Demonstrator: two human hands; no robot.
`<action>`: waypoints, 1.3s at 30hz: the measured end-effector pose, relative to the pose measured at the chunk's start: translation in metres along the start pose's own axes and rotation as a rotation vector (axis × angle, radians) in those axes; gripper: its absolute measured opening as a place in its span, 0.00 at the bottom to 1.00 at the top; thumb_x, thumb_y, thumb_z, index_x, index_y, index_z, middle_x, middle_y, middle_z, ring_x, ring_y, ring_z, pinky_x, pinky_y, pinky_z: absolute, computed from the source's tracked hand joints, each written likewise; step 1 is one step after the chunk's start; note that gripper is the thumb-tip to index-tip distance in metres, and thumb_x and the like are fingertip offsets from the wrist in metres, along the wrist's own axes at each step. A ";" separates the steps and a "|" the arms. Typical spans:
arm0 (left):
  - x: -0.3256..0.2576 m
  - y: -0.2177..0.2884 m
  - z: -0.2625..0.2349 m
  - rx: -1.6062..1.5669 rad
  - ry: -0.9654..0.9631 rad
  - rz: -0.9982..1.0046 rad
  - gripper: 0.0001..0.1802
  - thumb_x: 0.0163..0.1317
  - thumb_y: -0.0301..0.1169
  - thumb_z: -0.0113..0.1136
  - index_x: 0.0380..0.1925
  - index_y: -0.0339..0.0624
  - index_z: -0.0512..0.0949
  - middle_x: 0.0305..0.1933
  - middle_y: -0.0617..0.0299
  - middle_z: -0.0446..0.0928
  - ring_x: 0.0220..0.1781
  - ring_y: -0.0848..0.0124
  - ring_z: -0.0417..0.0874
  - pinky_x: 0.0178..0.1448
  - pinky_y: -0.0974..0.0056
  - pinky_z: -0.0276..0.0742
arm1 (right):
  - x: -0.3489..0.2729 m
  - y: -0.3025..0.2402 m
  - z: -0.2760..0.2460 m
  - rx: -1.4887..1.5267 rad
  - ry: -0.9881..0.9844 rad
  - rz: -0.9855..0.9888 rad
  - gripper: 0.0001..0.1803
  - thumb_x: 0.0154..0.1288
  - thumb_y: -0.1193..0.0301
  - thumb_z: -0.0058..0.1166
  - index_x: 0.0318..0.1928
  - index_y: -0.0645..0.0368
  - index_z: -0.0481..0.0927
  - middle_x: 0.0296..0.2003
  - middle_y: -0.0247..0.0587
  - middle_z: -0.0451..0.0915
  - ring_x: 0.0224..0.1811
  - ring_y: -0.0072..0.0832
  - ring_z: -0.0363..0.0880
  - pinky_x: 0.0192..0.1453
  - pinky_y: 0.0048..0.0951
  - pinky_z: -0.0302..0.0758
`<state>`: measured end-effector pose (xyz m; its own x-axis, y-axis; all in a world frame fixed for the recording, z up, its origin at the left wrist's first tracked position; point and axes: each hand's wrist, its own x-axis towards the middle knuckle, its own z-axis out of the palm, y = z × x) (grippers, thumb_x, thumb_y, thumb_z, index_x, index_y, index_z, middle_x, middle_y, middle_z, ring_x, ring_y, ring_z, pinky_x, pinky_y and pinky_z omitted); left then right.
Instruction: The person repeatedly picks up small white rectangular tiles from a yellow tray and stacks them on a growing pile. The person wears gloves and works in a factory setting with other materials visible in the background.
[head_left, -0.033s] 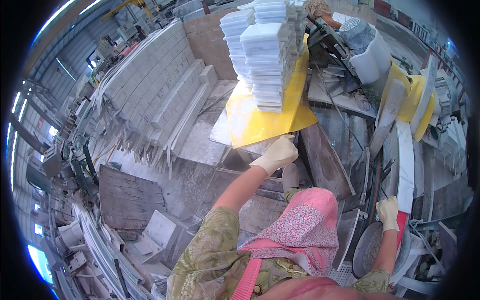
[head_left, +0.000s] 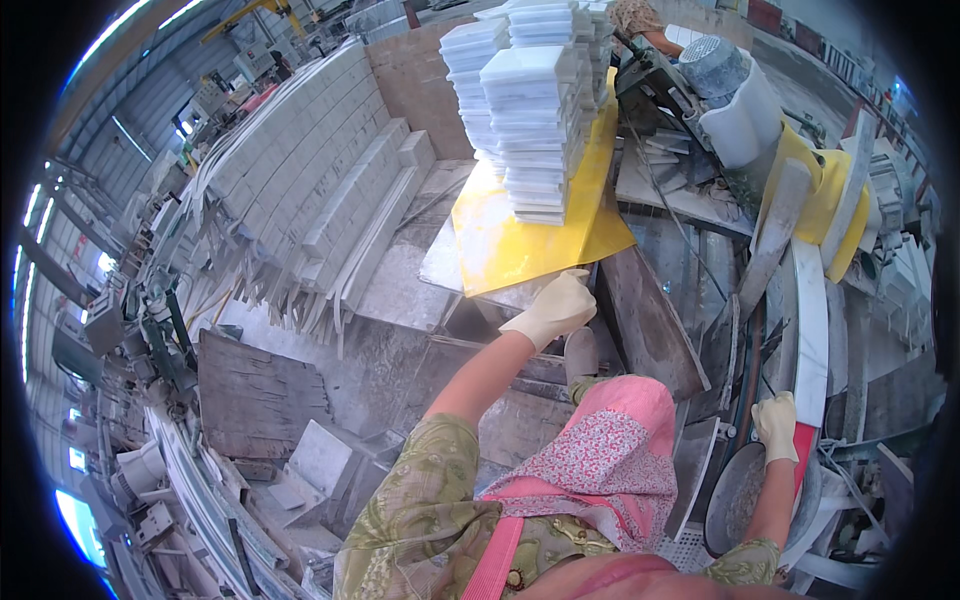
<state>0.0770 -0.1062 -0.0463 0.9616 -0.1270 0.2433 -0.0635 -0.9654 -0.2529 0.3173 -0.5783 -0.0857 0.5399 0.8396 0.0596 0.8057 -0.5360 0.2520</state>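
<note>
My left hand (head_left: pixel 555 308), in a cream glove, is curled closed just in front of the near edge of a yellow sheet (head_left: pixel 510 262). Nothing sticks out of its fingers. On that sheet stand tall stacks of thin white stone tiles (head_left: pixel 535 130). At the right, my right hand (head_left: pixel 775 425), gloved alike, is closed beside the near end of a long white stone strip (head_left: pixel 811 335). Its palm and fingertips are hidden, so whether it grips anything does not show. A red surface (head_left: pixel 803 445) and a grey disc-shaped part (head_left: pixel 735 500) lie close to that hand.
Pale stone blocks (head_left: pixel 310 150) form a stepped pile at the left. A wooden board (head_left: pixel 262 392) leans low in front of it. A motor (head_left: pixel 715 70) with a white cover stands at the back right, near another person's arm (head_left: pixel 662 42). Offcuts (head_left: pixel 325 460) litter the lower left.
</note>
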 end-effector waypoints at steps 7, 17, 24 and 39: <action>-0.001 0.000 0.000 0.002 0.023 0.008 0.06 0.45 0.36 0.62 0.13 0.56 0.84 0.16 0.64 0.78 0.27 0.64 0.83 0.68 0.57 0.73 | 0.000 0.000 -0.001 0.034 0.002 -0.012 0.21 0.66 0.64 0.50 0.19 0.59 0.86 0.22 0.52 0.84 0.32 0.46 0.82 0.55 0.43 0.71; 0.000 -0.001 0.001 -0.078 0.070 0.024 0.08 0.43 0.34 0.60 0.13 0.46 0.85 0.17 0.56 0.79 0.24 0.58 0.81 0.61 0.54 0.78 | 0.000 -0.001 -0.005 0.034 0.000 0.009 0.21 0.66 0.63 0.50 0.20 0.60 0.86 0.23 0.52 0.84 0.34 0.46 0.82 0.54 0.43 0.72; -0.001 -0.001 0.000 0.010 0.030 0.016 0.06 0.45 0.36 0.62 0.14 0.55 0.84 0.16 0.64 0.78 0.27 0.64 0.82 0.65 0.59 0.75 | 0.001 0.002 0.004 -0.016 -0.028 0.017 0.20 0.64 0.63 0.51 0.20 0.61 0.87 0.24 0.51 0.85 0.36 0.46 0.82 0.53 0.44 0.73; -0.002 -0.002 0.002 -0.057 0.099 0.024 0.08 0.44 0.34 0.60 0.12 0.49 0.84 0.16 0.58 0.78 0.23 0.60 0.80 0.58 0.57 0.77 | 0.001 0.001 0.005 -0.038 -0.026 -0.005 0.20 0.66 0.63 0.51 0.20 0.58 0.87 0.23 0.49 0.85 0.34 0.44 0.82 0.53 0.42 0.72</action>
<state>0.0759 -0.1037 -0.0478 0.9286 -0.1695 0.3300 -0.1040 -0.9728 -0.2071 0.3197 -0.5780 -0.0903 0.5422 0.8396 0.0336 0.7988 -0.5275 0.2892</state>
